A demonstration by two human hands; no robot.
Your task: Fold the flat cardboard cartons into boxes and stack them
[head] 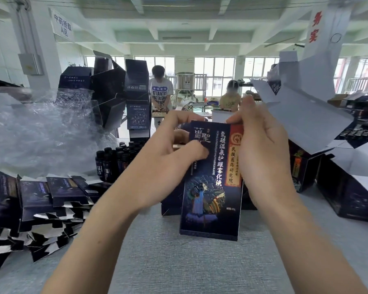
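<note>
A dark blue printed carton (210, 187) stands upright on the grey table (179, 262) in the middle of the head view. My left hand (168, 149) grips its upper left side, thumb pressed on the front panel, fingers curled over the top edge. My right hand (261, 145) holds the upper right corner, fingertips at the top flap. A pile of flat cartons (36, 209) lies at the left. Folded boxes (123, 90) are stacked at the back left, and more open-flapped boxes (319, 128) stand at the right.
Several small dark bottles (115, 160) stand behind my left hand. Crumpled clear plastic wrap (36, 132) fills the left. Two people work at a table (179, 111) farther back.
</note>
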